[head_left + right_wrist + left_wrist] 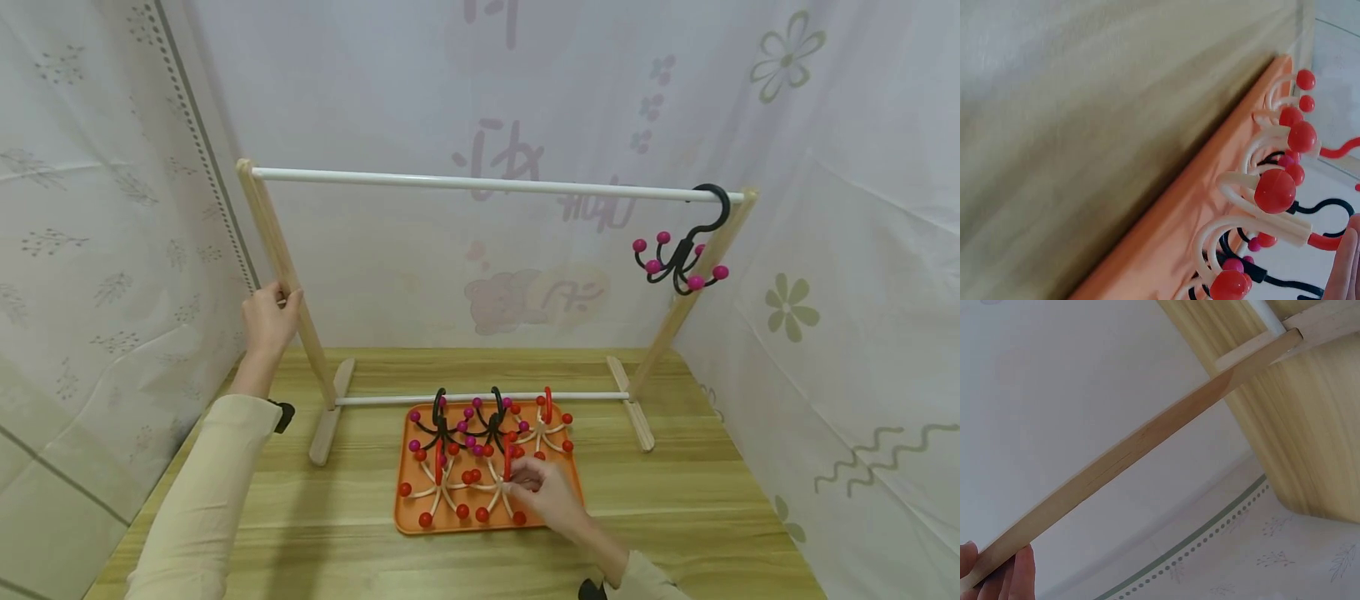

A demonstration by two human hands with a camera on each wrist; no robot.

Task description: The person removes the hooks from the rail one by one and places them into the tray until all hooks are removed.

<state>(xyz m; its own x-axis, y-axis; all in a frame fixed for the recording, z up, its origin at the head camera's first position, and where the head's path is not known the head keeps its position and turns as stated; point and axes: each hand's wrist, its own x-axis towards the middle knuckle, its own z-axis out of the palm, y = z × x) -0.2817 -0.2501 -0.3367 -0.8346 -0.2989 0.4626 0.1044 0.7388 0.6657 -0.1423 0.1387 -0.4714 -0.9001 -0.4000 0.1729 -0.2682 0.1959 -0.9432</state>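
My left hand (270,321) grips the left wooden post (266,223) of a rack; in the left wrist view, thumb and fingers sit on either side of that post (1125,450). My right hand (551,497) pinches the red hook of a cream multi-arm hanger (507,458) with red ball tips, at the front right of an orange tray (408,523). Seen from the right wrist, this hanger (1282,228) stands upright over the tray, fingertips at its hook. Beside it lie two more cream hangers (440,483) and two black hangers (441,425) with magenta balls.
A black hanger (681,254) with magenta balls hangs from the right end of the rack's white top rail (450,181). The lower white rail (375,401) passes just behind the tray. Wooden feet (632,408) stand on the wood-grain table (697,483); printed curtains surround it.
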